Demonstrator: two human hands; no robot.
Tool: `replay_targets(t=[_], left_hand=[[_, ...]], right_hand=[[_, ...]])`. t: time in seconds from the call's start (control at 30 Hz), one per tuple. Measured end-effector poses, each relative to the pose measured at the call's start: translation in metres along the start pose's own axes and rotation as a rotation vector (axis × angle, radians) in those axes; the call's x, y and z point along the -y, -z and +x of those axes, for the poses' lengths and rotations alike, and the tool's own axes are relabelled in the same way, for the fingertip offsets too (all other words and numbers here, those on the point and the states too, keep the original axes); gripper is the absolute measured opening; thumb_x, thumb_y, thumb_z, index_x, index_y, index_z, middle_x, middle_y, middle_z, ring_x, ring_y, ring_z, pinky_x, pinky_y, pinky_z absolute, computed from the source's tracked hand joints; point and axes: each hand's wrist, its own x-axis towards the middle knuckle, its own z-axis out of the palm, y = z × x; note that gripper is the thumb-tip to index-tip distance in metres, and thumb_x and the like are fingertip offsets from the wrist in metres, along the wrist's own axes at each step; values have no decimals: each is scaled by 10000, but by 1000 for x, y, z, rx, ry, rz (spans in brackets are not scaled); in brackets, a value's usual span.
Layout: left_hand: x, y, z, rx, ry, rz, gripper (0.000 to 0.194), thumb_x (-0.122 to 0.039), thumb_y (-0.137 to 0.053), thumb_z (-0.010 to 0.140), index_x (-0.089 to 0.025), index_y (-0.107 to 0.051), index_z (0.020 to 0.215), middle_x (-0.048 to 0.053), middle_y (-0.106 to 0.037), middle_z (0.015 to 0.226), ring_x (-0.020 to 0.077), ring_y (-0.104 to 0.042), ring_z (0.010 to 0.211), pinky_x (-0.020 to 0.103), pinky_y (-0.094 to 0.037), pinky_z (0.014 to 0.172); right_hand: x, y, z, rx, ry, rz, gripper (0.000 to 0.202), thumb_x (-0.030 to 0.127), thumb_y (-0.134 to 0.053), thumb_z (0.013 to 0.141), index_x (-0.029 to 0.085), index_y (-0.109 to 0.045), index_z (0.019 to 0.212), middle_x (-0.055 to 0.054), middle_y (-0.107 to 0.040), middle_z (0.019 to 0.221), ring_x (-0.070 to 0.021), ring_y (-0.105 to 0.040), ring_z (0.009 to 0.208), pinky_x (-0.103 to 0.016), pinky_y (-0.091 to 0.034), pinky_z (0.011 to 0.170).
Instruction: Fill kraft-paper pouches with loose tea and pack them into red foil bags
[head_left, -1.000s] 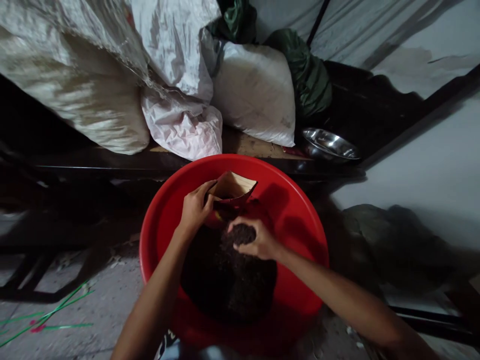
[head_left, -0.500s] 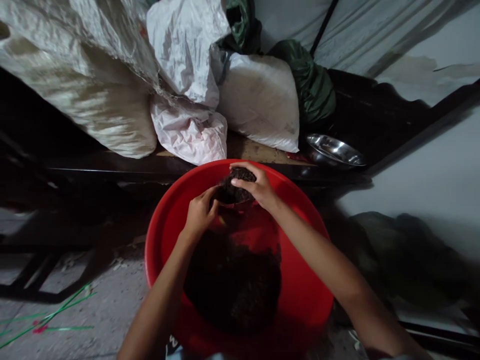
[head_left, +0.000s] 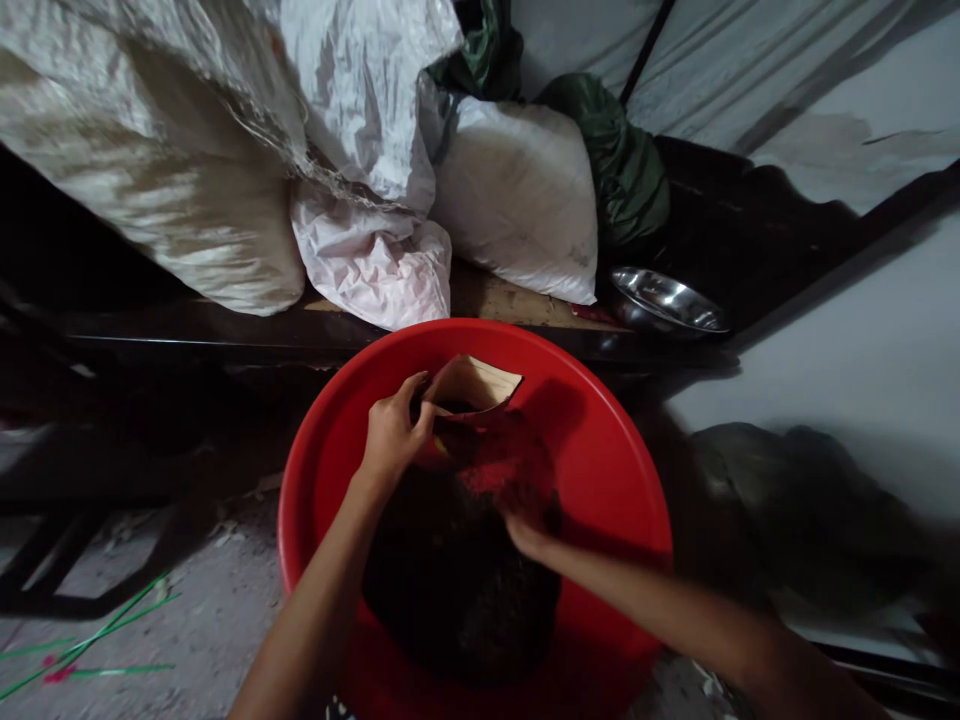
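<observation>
A large red basin (head_left: 615, 430) holds a heap of dark loose material (head_left: 457, 570). Near its far side, my left hand (head_left: 397, 425) grips the left edge of a small open bag (head_left: 480, 385) with a pale inside. Dark stuff shows low in the bag's mouth. My right hand (head_left: 525, 515) is down at the upper right part of the dark heap; its fingers are in shadow and smeared by motion, so what they hold cannot be made out.
Behind the basin, a dark bench (head_left: 300, 335) bears white sacks (head_left: 517, 200), a pinkish bag (head_left: 382, 260), a green bag (head_left: 622, 170) and a metal bowl (head_left: 667, 300). Green sticks (head_left: 112, 630) lie on the floor at left. A dark bundle (head_left: 795, 510) is at right.
My right hand has left the bag's mouth, where it had a dark clump, and moved down to the heap. The bag's pale inside now shows. My left hand remains at the bag.
</observation>
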Motion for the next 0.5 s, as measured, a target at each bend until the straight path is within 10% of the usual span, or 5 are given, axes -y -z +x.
replay_targets(t=[0.17, 0.33, 0.5], left_hand=[[1, 1, -1, -47, 21, -54, 462, -295, -543, 883, -166, -646, 1314, 84, -800, 1111, 232, -785, 970, 315, -619, 849], [2, 0, 0, -50, -37, -48, 434, -268, -530, 880, -164, -657, 1282, 87, -791, 1137, 231, -779, 1004, 311, -611, 871], [2, -2, 1, -63, -83, -33, 408, -241, -512, 888, -150, -681, 1249, 93, -784, 1147, 227, -771, 1023, 303, -599, 892]], right_hand=[[20, -40, -22, 429, 108, 273, 691, 630, -345, 1054, 268, -383, 1641, -78, -331, 1711, -259, -271, 1605, -479, -192, 1319], [54, -13, -15, 769, 348, 28, 1073, 590, -943, 619, 365, -496, 1567, -119, -257, 1733, -434, -291, 1565, -549, -262, 1269], [74, -6, -28, 738, 392, -79, 1063, 443, -983, 562, 346, -547, 1527, -133, -511, 1563, -388, -583, 1352, -456, -486, 1111]])
